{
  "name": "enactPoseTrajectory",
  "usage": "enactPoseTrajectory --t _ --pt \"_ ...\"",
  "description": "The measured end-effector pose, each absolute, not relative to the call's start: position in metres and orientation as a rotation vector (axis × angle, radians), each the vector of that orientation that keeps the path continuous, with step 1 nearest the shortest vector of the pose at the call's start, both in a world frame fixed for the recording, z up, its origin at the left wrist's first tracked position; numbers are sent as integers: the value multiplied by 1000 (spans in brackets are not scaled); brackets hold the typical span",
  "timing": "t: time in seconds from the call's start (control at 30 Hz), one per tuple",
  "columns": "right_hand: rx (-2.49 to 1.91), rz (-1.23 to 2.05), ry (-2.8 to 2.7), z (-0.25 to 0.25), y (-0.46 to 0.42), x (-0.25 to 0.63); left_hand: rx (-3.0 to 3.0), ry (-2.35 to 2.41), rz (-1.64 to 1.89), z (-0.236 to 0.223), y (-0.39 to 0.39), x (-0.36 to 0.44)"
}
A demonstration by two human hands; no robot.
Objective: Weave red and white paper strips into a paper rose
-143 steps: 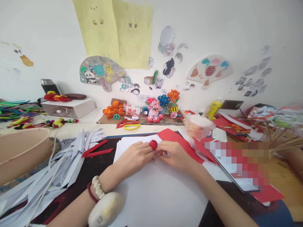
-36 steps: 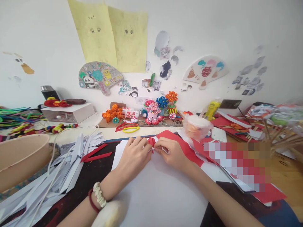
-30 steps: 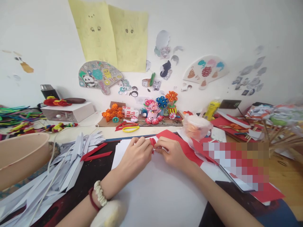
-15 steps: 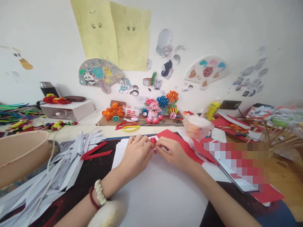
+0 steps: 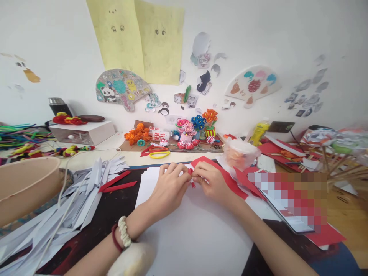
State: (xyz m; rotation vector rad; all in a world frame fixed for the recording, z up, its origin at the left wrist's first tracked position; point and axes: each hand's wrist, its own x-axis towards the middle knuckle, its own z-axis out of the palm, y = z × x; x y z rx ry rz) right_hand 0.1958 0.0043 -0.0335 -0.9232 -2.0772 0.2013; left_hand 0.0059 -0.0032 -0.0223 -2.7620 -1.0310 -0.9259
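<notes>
A small piece of folded red paper [image 5: 193, 184] is pinched between my two hands over the stack of white paper [image 5: 198, 234]. My left hand [image 5: 172, 186] grips it from the left, thumb and fingers pressed together. From the right, my right hand [image 5: 211, 182] pinches the same piece with curled fingers. Much of the red paper is hidden behind my fingertips, so its full shape does not show. A larger red sheet [image 5: 230, 184] lies on the white paper just beyond my right hand.
White paper strips [image 5: 83, 195] heap at left beside a beige tub [image 5: 27, 188]. Two red strips [image 5: 119, 187] lie near them. At right are a tablet-like device [image 5: 290, 220] and a wrapped plastic cup [image 5: 240, 153]. Pipe-cleaner flowers [image 5: 186, 130] stand along the wall.
Both hands have shifted slightly to the right with the red paper between them. My right fingers are more curled, and the lower end of the paper has turned a little.
</notes>
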Motion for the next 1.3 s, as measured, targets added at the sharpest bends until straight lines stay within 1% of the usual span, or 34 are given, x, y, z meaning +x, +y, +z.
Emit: enactPoseTrajectory --t 0.07,0.2,0.33,0.53,0.7,0.83,0.97,1.17,1.3 --pt "-944 203 -2048 -33 4 196 -2781 -1103 -980 -23 -3 7" --pt "-980 373 -2007 -26 1 197 -2751 -1331 -1098 -23 -1 8" --pt "-991 396 -2007 -23 0 198 -2686 -1405 -1156 -22 -2 8" --pt "-947 423 -2006 -25 0 196 -2735 -1347 -1209 -19 -4 7" --pt "-912 442 -1996 -25 0 199 -2739 -1205 -1147 -16 -4 5" --pt "-880 487 -2017 -20 -2 199 -2684 -1248 -1182 -15 -7 4" --pt "-859 506 -2019 -18 -3 198 -2749 -1288 -1216 -14 -10 6" --pt "-875 436 -2019 -21 -5 198 -2946 -1213 -1192 -13 -9 5" --pt "-855 400 -2013 -21 -6 199 -2953 -1240 -1235 -12 -8 4"
